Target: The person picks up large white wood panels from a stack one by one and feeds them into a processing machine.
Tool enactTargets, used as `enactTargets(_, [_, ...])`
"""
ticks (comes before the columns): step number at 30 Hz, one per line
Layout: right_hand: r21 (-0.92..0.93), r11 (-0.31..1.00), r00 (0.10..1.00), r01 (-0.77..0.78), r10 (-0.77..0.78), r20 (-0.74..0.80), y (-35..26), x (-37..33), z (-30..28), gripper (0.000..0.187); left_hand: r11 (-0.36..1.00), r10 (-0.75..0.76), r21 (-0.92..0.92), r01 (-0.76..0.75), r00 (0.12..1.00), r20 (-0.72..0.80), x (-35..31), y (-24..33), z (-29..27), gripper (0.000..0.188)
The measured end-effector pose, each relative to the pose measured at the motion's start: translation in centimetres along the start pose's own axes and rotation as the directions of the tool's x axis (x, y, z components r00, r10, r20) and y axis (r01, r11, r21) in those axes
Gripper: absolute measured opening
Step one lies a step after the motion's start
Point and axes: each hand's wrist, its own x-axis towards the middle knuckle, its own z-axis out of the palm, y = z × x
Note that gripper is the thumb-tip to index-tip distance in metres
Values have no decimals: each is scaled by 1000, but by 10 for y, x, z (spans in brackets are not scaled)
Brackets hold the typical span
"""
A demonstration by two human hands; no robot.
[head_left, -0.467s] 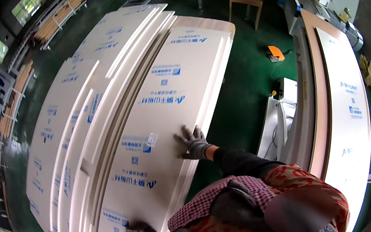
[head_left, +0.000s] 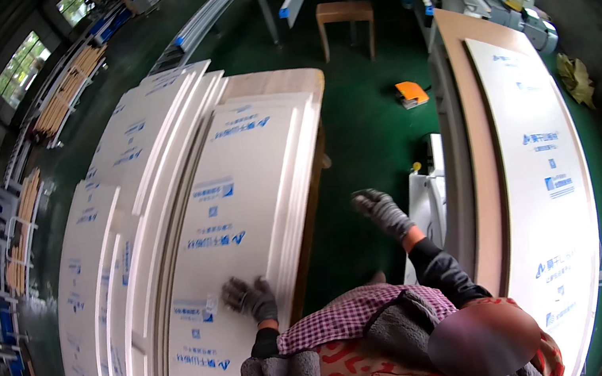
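Note:
My left hand [head_left: 250, 300], in a grey knit glove, is on or just over the nearest white panel [head_left: 228, 209], close to its right edge. Its fingers are spread and nothing is in them. That panel lies on top of a stack with blue printing along its face. My right hand [head_left: 384, 215], gloved the same way, hovers over the gap between this stack and the machine table on the right. Its fingers are stretched out, close together, and hold nothing. Further left lie more stacked white panels [head_left: 80, 283], their edges stepped.
A wood-toned board [head_left: 286, 82] sticks out under the stack's far end. To the right, another printed white panel [head_left: 546, 185] lies on a brown board [head_left: 481, 180]. On the green floor are an orange box-like object [head_left: 412, 93] and a wooden stool [head_left: 344, 13]. Metal rails [head_left: 228, 3] run behind.
My right hand has come off the panel and swung right over the floor gap. My left hand has moved farther up along the panel. The whole view has shifted.

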Motion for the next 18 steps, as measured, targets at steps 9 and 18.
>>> enactTargets(9, [29, 923, 572, 383, -213, -792, -83, -24, -237, 17, 996, -13, 79, 34, 965, -261, 7, -19, 72, 77])
enactTargets(18, [-120, 942, 313, 315, -222, -924, -60, -11, -376, 17, 831, -553, 167, 531, 823, 131, 69, 72, 15, 74])
